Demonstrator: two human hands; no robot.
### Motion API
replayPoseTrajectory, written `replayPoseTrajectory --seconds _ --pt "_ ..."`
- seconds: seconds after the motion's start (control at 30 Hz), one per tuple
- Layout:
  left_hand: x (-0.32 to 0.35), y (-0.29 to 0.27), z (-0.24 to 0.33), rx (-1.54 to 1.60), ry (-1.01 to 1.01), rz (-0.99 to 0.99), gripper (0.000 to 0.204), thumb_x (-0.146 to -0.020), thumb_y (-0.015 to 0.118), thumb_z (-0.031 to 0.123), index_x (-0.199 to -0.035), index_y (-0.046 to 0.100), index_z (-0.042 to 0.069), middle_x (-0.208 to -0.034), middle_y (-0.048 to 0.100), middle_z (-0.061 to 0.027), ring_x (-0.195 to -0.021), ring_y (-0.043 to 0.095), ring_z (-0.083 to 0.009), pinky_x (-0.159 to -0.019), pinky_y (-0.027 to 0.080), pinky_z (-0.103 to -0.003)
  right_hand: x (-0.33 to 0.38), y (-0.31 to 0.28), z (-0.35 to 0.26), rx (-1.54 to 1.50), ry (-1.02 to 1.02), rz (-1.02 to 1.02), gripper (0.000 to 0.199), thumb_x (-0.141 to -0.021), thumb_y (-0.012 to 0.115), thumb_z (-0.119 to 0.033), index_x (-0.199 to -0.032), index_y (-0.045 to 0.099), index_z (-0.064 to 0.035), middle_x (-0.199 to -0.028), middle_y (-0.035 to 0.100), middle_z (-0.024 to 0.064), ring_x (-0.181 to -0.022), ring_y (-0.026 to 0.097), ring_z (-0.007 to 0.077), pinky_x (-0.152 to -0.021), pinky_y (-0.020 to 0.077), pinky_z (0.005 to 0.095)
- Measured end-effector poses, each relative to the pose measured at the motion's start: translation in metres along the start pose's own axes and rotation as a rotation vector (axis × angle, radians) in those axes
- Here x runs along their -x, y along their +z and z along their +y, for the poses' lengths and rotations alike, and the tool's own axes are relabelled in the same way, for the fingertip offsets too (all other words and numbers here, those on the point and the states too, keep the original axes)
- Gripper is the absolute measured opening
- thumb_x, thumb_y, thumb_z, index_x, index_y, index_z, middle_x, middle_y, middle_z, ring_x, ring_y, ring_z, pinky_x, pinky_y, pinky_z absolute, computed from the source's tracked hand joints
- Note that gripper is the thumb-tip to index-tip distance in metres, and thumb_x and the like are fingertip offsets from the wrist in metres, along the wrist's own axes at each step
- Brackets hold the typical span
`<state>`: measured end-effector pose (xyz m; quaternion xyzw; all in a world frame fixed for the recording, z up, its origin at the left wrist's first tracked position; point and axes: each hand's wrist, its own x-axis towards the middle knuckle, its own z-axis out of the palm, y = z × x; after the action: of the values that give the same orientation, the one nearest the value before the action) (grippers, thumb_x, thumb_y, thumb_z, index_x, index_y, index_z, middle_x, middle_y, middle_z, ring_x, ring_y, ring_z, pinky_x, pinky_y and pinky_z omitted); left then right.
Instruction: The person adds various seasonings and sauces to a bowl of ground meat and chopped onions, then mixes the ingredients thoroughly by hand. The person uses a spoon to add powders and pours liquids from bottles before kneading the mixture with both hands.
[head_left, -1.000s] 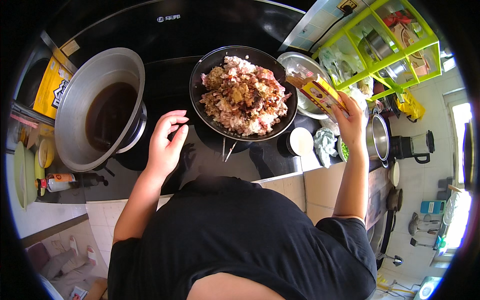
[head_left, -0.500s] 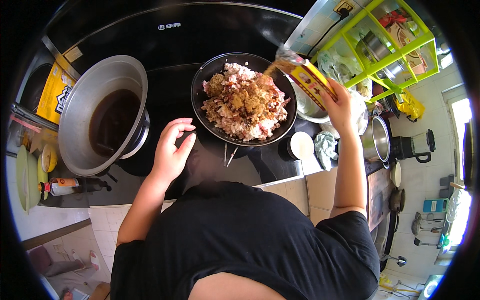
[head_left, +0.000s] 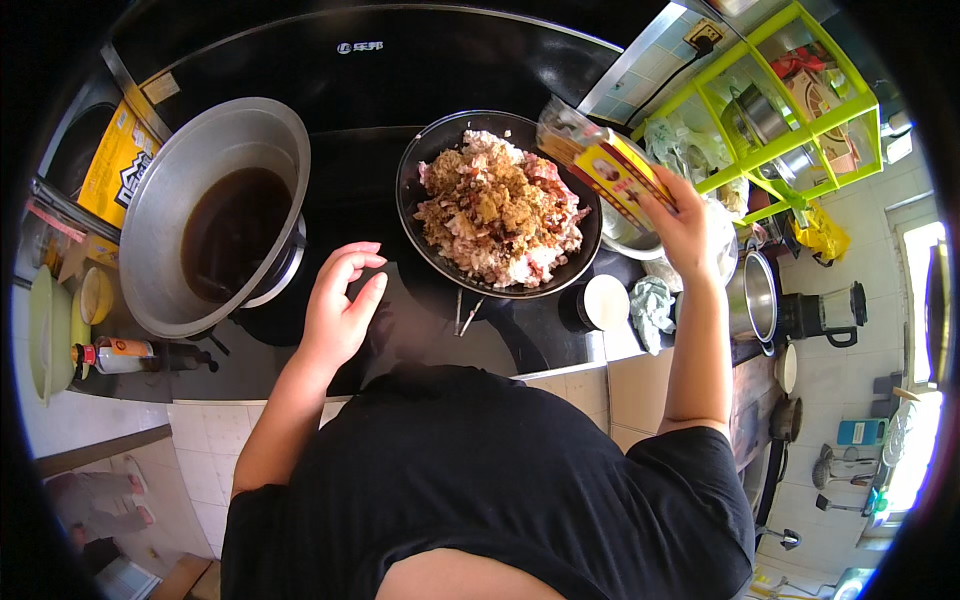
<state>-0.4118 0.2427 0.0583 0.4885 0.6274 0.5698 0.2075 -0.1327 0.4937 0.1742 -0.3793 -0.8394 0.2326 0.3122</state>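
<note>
My right hand [head_left: 688, 232] grips a seasoning packet [head_left: 612, 172], clear plastic with a yellow and red label and brown powder inside. Its mouth end is at the right rim of a black pan [head_left: 408, 222]. Raw minced meat [head_left: 545, 262] is heaped in the pan, with brown powder [head_left: 470, 190] and darker patches over its top. My left hand [head_left: 345, 305] is empty, fingers loosely apart, above the dark counter between the pan and a big metal pot [head_left: 145, 225]. Dark brown liquid [head_left: 235, 230] lies in that tilted-looking pot.
By the pan's lower right are a round white-topped container [head_left: 605, 302] and a crumpled green cloth [head_left: 652, 312]. A green rack [head_left: 822, 122] holding pots stands at the far right, near a steel pot [head_left: 760, 298]. Bottles [head_left: 125, 356] lie or stand at left.
The packet has tilted so its mouth sits higher, and the powder seen at its mouth over the pan no longer shows falling. My left hand keeps its pose; the whole view has shifted slightly.
</note>
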Motion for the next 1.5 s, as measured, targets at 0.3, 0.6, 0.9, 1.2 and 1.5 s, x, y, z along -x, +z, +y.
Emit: replayPoseTrajectory --seconds 0.3,0.6,0.9,1.2,1.5 --pt "-0.009 0.015 0.005 0.007 0.004 -0.062 0.017 -0.081 0.059 0.011 -0.097 0.055 0.006 -0.112 0.053 -0.0090 -0.104 0.050 -0.0217 -0.085 0.040 -0.032 0.032 -0.042 0.026 0.084 0.001 0.028 0.035 -0.079 0.062 -0.005 -0.112 0.054 0.0033 -0.099 0.058 0.0073 -0.090 0.055 0.0127 -0.081 0.0432 0.0249" --pt "-0.012 0.021 0.014 -0.052 0.039 -0.105 0.017 -0.081 0.060 0.011 -0.096 0.055 0.005 -0.112 0.054 -0.0093 -0.103 0.051 -0.0216 -0.084 0.040 -0.032 0.052 -0.038 0.038 -0.002 0.053 0.084 0.037 -0.080 0.061 -0.006 -0.115 0.052 0.0034 -0.109 0.055 0.0091 -0.099 0.052 0.0136 -0.087 0.0410 0.0264" --pt "-0.015 0.026 0.017 -0.093 0.091 -0.161 0.015 -0.080 0.057 0.002 -0.095 0.054 0.003 -0.111 0.051 -0.0098 -0.102 0.051 -0.0180 -0.082 0.042 -0.028 0.042 -0.007 0.043 -1.237 0.226 0.150 0.035 -0.085 0.054 -0.013 -0.119 0.046 -0.0049 -0.108 0.058 0.0059 -0.098 0.057 0.0161 -0.084 0.0459 0.0317" --pt "-0.010 0.024 0.023 -0.105 0.133 -0.093 0.017 -0.079 0.061 0.011 -0.094 0.056 0.005 -0.108 0.055 -0.0101 -0.098 0.053 -0.0235 -0.080 0.044 -0.032 -0.078 -0.029 -0.072 -1.049 -0.153 0.258 0.040 -0.080 0.061 -0.009 -0.115 0.043 0.0011 -0.104 0.058 0.0090 -0.095 0.057 0.0152 -0.081 0.0458 0.0294" --pt "0.008 0.005 0.018 -0.058 0.074 0.014 0.016 -0.078 0.060 0.009 -0.094 0.057 0.005 -0.110 0.055 -0.0092 -0.100 0.053 -0.0225 -0.081 0.044 -0.032 -0.218 -0.027 -0.145 -0.505 -0.164 0.801 0.036 -0.070 0.069 -0.022 -0.096 0.058 0.0009 -0.084 0.062 0.0137 -0.075 0.059 0.0204 -0.069 0.0454 0.0306"
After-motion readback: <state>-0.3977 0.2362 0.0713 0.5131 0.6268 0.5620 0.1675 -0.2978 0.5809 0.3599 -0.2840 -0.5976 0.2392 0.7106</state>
